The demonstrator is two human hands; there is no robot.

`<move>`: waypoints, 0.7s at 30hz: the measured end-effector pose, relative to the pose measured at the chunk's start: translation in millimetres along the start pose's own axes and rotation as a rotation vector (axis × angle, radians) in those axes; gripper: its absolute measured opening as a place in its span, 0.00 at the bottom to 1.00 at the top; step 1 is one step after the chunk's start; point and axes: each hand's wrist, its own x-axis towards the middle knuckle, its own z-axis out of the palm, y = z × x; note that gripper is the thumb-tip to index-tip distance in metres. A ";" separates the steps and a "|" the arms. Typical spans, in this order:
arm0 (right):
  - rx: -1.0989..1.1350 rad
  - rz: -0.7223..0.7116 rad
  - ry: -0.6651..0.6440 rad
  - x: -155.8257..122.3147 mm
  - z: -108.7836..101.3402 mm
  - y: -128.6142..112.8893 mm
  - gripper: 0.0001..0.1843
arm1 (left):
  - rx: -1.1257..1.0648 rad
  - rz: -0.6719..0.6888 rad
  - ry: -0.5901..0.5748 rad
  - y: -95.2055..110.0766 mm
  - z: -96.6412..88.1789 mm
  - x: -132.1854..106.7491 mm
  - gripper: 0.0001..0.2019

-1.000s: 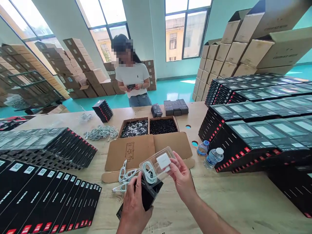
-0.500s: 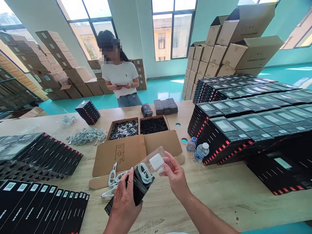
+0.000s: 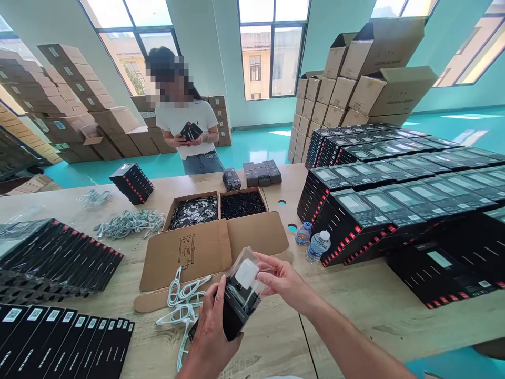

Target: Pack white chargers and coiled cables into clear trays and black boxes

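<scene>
Gripping a tilted black box (image 3: 233, 318) above the worktop (image 3: 272, 345) in the left hand (image 3: 211, 322), with thumb and fingers closed around its sides. Pinching the edge of a clear tray (image 3: 248, 252) in the right hand (image 3: 279, 279), with thumb and fingertips drawn nearly together. Holding a white charger (image 3: 246, 272) in that tray, apparently with the lower end inside the box, though blurred there. Showing loose cables (image 3: 181, 314) just beside the left hand, flat cardboard (image 3: 256, 234) beyond, and 2 bottles (image 3: 319, 246) near stacked boxes (image 3: 355, 202) to the right.
</scene>
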 end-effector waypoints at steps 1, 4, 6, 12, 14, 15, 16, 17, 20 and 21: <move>-0.010 0.003 -0.052 -1.2 0.1 -0.6 0.32 | -0.016 -0.001 0.004 0.7 0.8 0.0 0.54; 0.041 0.028 -0.118 -1.8 -1.8 1.6 0.28 | -0.077 -0.037 0.070 -0.3 9.3 -1.8 0.55; 0.041 0.068 -0.081 0.4 -4.7 5.8 0.28 | -0.136 -0.043 0.136 -2.9 21.7 -3.2 0.55; -0.413 0.197 -0.255 11.5 -8.1 24.0 0.38 | -0.302 -0.061 0.256 -17.7 83.1 -7.6 0.44; -0.676 0.149 -0.291 15.4 -7.3 34.8 0.39 | -0.327 -0.118 0.232 -26.9 102.7 -12.7 0.46; -0.805 0.113 -0.287 17.2 -7.3 41.3 0.38 | -0.336 -0.149 0.209 -32.4 110.5 -16.0 0.49; -0.913 0.075 -0.279 18.8 -7.8 48.3 0.36 | -0.346 -0.174 0.182 -38.5 116.4 -19.4 0.52; -0.989 0.034 -0.273 20.0 -8.8 55.2 0.34 | -0.357 -0.195 0.154 -44.9 120.2 -22.6 0.56; -1.038 -0.092 -0.262 21.5 -14.0 71.8 0.32 | -0.396 -0.226 0.067 -60.7 119.5 -27.3 0.58; -1.014 -0.131 -0.233 22.0 -15.9 74.7 0.31 | -0.417 -0.227 0.045 -63.0 115.7 -26.5 0.56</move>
